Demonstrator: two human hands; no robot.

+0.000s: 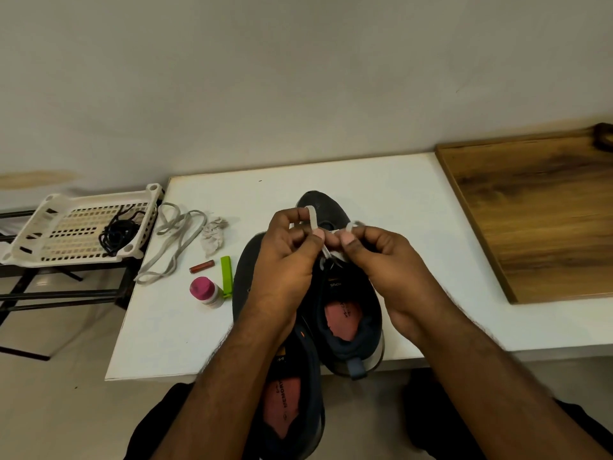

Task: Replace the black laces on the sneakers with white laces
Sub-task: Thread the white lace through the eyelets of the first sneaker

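Nearest, at 6 o'clock, the left sneaker point(292, 403), heel toward the viewer and half off the white table point(381, 187), pink insole showing, lacing hidden under the forearm. Just past it, at 5 o'clock of centre, the right sneaker point(351, 313), toe pointing away to 12, parked square-on, seemingly so both hands can work its throat. Above that throat, left hand point(288, 257) and right hand point(384, 260), thumbs nearly touching, each pinching a loop of the white lace point(311, 219) between thumb and forefinger: looks like a bow being tied, so lacing on this shoe judged close to done. Out at 9 o'clock, a pink-capped bottle point(206, 291), a green clip point(226, 275) and a small reddish tube point(201, 266), bunched together. Beyond them a second white lace point(172, 247) lying loose beside a crumpled tissue point(214, 235), likely waiting for the other shoe. Farthest, at 10 o'clock, a white basket point(39, 234) on a rack holding the black laces point(117, 232), kept clear of the work. Off at 2 o'clock, a wooden board point(537, 210).
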